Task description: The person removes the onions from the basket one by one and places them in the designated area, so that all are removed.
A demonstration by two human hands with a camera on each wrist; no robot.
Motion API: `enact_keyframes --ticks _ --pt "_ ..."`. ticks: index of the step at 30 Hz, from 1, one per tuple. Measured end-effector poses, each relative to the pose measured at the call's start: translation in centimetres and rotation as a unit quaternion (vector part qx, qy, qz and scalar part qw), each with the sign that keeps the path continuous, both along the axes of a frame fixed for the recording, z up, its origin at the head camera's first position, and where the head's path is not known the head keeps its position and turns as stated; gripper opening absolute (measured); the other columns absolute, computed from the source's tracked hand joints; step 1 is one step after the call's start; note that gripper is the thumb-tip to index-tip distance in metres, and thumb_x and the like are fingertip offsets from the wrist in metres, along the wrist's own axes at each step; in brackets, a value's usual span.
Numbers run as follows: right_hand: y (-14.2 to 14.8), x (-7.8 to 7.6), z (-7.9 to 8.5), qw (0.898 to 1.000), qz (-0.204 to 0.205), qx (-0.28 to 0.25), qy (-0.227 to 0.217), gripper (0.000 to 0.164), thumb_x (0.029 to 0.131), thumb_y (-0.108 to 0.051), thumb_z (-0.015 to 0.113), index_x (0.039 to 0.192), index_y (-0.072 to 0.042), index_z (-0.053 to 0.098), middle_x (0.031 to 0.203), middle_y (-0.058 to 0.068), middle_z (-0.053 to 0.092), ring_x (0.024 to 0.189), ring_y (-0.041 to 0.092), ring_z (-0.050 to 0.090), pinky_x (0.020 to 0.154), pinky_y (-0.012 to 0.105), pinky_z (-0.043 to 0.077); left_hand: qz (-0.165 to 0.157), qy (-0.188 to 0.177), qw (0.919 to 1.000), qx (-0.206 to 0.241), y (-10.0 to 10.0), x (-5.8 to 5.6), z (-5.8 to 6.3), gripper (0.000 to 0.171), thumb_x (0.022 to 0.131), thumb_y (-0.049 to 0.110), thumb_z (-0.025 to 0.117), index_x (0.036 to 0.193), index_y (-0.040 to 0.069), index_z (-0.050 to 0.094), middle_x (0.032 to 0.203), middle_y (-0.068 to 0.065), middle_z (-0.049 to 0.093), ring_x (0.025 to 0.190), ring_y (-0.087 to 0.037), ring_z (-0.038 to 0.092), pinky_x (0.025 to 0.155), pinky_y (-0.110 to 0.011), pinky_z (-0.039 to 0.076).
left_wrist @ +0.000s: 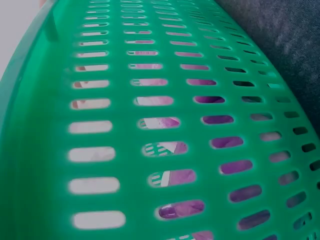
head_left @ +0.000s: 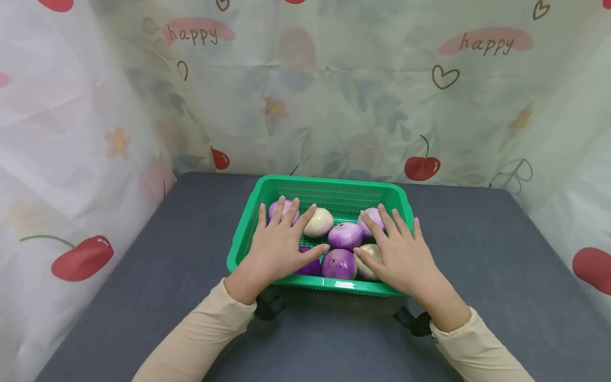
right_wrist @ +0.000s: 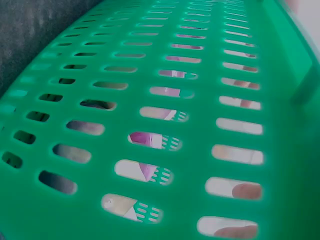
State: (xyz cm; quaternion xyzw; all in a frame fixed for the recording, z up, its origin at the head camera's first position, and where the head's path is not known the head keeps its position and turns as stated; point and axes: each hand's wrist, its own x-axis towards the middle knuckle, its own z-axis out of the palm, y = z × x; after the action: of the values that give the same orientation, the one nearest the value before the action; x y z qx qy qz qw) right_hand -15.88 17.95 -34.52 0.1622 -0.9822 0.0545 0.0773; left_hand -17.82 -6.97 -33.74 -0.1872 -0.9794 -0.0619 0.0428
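Note:
A green slotted plastic basket (head_left: 334,183) holds several glossy purple onions (head_left: 339,264) and two cream-white onions (head_left: 319,222). My left hand (head_left: 279,246) reaches over the basket's left side, palm down with fingers straight and spread. It partly hides a pale purple onion (head_left: 273,208) and a darker one (head_left: 310,265). Over the right side my right hand (head_left: 401,260) is likewise spread, its thumb overlapping the nearer white onion (head_left: 366,271). Neither hand grips anything. Both wrist views face the basket's outer wall (left_wrist: 40,150), with purple and cream patches showing through the slots.
The basket stands on a dark grey tabletop (head_left: 458,233), towards its far edge. A patterned curtain (head_left: 329,95) hangs behind the table and along both sides. Black straps (head_left: 269,307) circle the wrists just in front of the basket.

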Motion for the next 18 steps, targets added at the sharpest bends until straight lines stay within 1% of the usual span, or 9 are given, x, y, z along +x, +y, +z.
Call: enact_keyframes --ticks 3,6,9,12,14,15,17,18 --pt "0.0 0.0 0.0 1.000 0.001 -0.001 -0.003 0.073 0.094 -0.060 0.046 0.154 -0.023 0.027 0.158 0.018 0.024 0.143 0.045 0.022 0.110 0.070 0.014 -0.002 0.000 1.0000 0.004 0.1 0.0 0.1 0.084 0.087 0.077 0.037 0.155 0.031 0.019 0.161 -0.010 0.020 0.150 -0.033 0.007 0.116 -0.062 0.001" --pt "0.1 0.0 0.2 1.000 0.006 0.001 -0.005 0.071 0.094 -0.058 0.046 0.153 -0.021 0.030 0.156 0.018 0.029 0.142 0.045 0.026 0.110 0.068 0.018 -0.006 -0.001 0.9999 0.010 0.0 0.0 0.3 0.083 0.087 0.075 0.038 0.155 0.030 0.023 0.160 -0.011 0.024 0.149 -0.034 0.011 0.116 -0.063 0.003" --pt "0.1 0.1 0.5 1.000 0.014 -0.005 -0.009 0.067 0.095 -0.051 0.050 0.150 -0.017 0.036 0.152 0.019 0.036 0.140 0.043 0.032 0.111 0.065 0.024 -0.017 0.003 0.9998 0.013 0.0 0.0 0.6 0.078 0.088 0.071 0.044 0.152 0.028 0.031 0.155 -0.011 0.035 0.146 -0.033 0.023 0.116 -0.063 0.009" --pt "0.2 0.3 0.9 0.999 0.027 -0.022 -0.013 0.060 0.095 -0.042 0.055 0.146 -0.013 0.044 0.146 0.018 0.045 0.133 0.041 0.043 0.107 0.060 0.034 -0.035 -0.001 0.9992 0.020 -0.2 -0.1 1.2 0.067 0.091 0.058 0.052 0.148 0.025 0.041 0.145 -0.009 0.049 0.138 -0.030 0.040 0.115 -0.061 0.018" --pt "0.3 0.4 1.3 0.998 0.033 -0.040 -0.023 0.056 0.095 -0.038 0.057 0.144 -0.014 0.047 0.143 0.016 0.050 0.127 0.038 0.050 0.102 0.056 0.042 -0.049 -0.008 0.9983 0.030 -0.4 -0.1 1.7 0.059 0.092 0.049 0.057 0.145 0.023 0.046 0.138 -0.007 0.057 0.131 -0.027 0.048 0.114 -0.058 0.025" --pt "0.3 0.5 1.5 0.998 0.036 -0.050 -0.027 0.054 0.094 -0.037 0.058 0.143 -0.015 0.048 0.141 0.014 0.052 0.124 0.036 0.053 0.097 0.055 0.046 -0.055 -0.011 0.9978 0.035 -0.6 -0.1 1.9 0.056 0.093 0.044 0.058 0.143 0.022 0.049 0.132 -0.007 0.061 0.127 -0.026 0.053 0.112 -0.056 0.030" --pt "0.3 0.8 1.9 0.996 0.040 -0.071 -0.034 0.051 0.095 -0.035 0.059 0.142 -0.018 0.050 0.138 0.010 0.055 0.120 0.031 0.057 0.090 0.053 0.051 -0.064 -0.021 0.9967 0.045 -0.9 -0.1 2.5 0.052 0.093 0.039 0.059 0.142 0.022 0.051 0.115 -0.004 0.068 0.110 -0.021 0.061 0.102 -0.048 0.043" --pt "0.4 0.9 2.1 0.995 0.042 -0.082 -0.036 0.049 0.095 -0.035 0.059 0.141 -0.020 0.051 0.138 0.007 0.056 0.119 0.029 0.058 0.087 0.052 0.052 -0.069 -0.025 0.9960 0.052 -1.1 0.0 2.9 0.050 0.094 0.037 0.059 0.141 0.022 0.052 0.102 -0.001 0.070 0.097 -0.018 0.063 0.098 -0.046 0.045"
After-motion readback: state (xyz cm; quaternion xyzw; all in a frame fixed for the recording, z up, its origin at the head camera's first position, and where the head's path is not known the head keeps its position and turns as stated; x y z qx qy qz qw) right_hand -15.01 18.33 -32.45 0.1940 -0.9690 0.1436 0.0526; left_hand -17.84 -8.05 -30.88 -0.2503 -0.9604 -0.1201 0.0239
